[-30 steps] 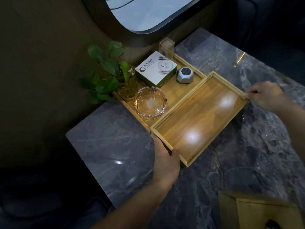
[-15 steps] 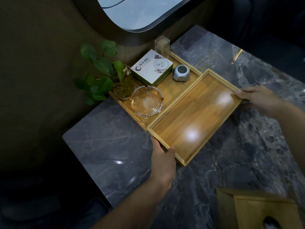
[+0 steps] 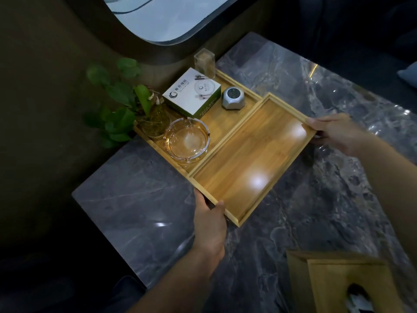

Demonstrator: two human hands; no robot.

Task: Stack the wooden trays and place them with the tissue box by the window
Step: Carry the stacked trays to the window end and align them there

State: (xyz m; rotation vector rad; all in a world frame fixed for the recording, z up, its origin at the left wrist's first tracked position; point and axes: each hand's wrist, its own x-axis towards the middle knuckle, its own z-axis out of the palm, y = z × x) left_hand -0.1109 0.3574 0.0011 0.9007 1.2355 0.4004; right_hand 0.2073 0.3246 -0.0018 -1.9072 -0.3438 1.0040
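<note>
Two hands hold an empty wooden tray (image 3: 250, 159) over a grey marble surface (image 3: 140, 213). The left hand (image 3: 208, 224) pinches its near corner; the right hand (image 3: 334, 132) pinches the far end. This tray lies beside, perhaps overlapping, a second tray (image 3: 216, 123) under the window (image 3: 162, 16), which carries a glass ashtray (image 3: 186, 140), a white-and-green box (image 3: 191, 94), a small grey device (image 3: 233, 98), a clear holder (image 3: 204, 62) and a plant (image 3: 126, 102). A wooden tissue box (image 3: 343, 283) sits at the lower right, well apart.
</note>
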